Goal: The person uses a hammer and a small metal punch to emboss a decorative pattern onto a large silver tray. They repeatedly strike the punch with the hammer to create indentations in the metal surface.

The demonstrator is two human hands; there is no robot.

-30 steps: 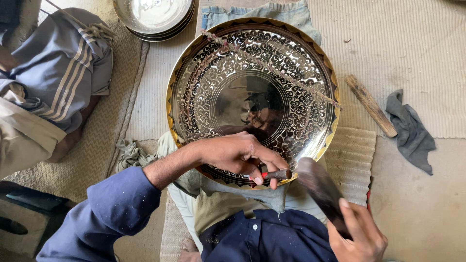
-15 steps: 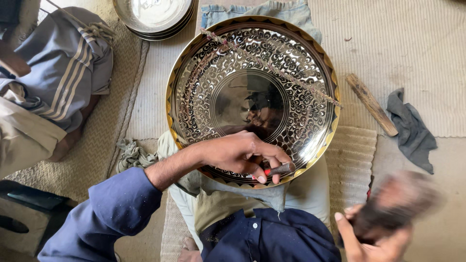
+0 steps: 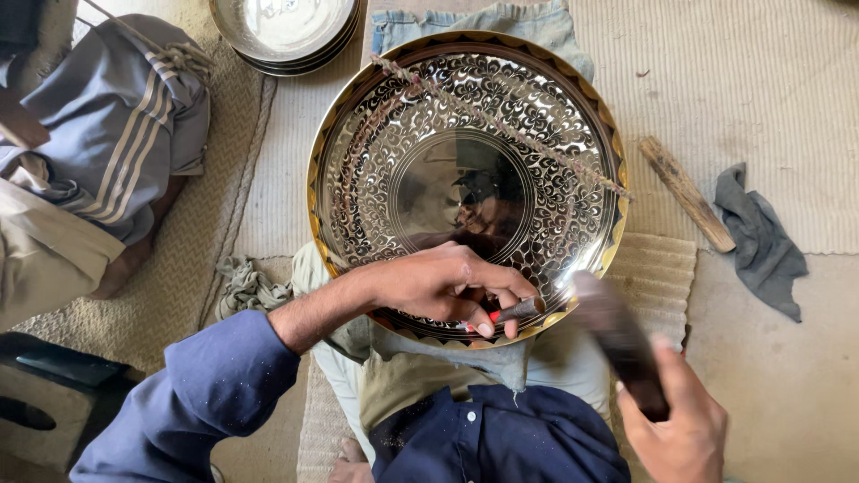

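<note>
Resting on the person's lap, a large round engraved brass tray (image 3: 465, 179) with a mirror-bright centre and a gold scalloped rim fills the middle of the head view. The left hand (image 3: 447, 286) lies on the near edge of the tray, its fingers curled and pressed together around a short dark metal chisel with a red band (image 3: 514, 311), whose tip sits at the rim's patterned border. The right hand (image 3: 676, 429) is at the lower right, fingers wrapped tightly about the handle of a dark wooden mallet (image 3: 617, 340); the mallet's head is blurred and hangs just beside the chisel's end, and whether the two are touching cannot be told. A thin twisted cord (image 3: 501, 121) runs slantwise across the tray's face. Above the tray stands a stack of plain silver-coloured metal bowls (image 3: 286, 31). To the right, on a pale woven mat (image 3: 761, 80), lie a short rough wooden stick (image 3: 684, 192) and, near it, a crumpled grey cloth (image 3: 761, 241). At the left sits another person in grey striped trousers (image 3: 116, 152).
</note>
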